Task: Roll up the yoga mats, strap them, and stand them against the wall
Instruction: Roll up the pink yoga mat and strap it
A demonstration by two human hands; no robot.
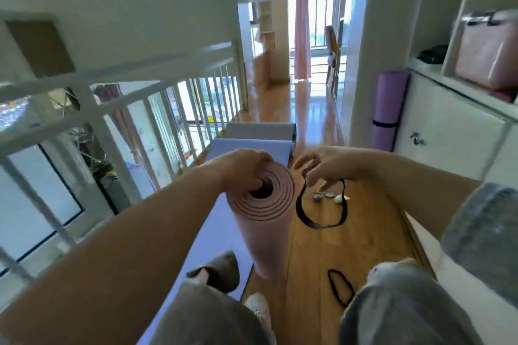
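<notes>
left hand (244,168) grips the top edge of the rolled pink mat (263,232), probably to keep it upright on the floor (336,255) and wound tight. right hand (322,168) pinches a black strap (301,213), its loop hanging open just beside the roll, seemingly ready to slip over. purple mat (389,109) stands strapped against the cabinet (448,126).

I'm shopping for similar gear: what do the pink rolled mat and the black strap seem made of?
The pink mat: likely foam or rubber, matte; its end shows thick, soft spiral layers. The black strap: probably woven or elastic fabric; it hangs limp in a thin loop from the right hand.
</notes>
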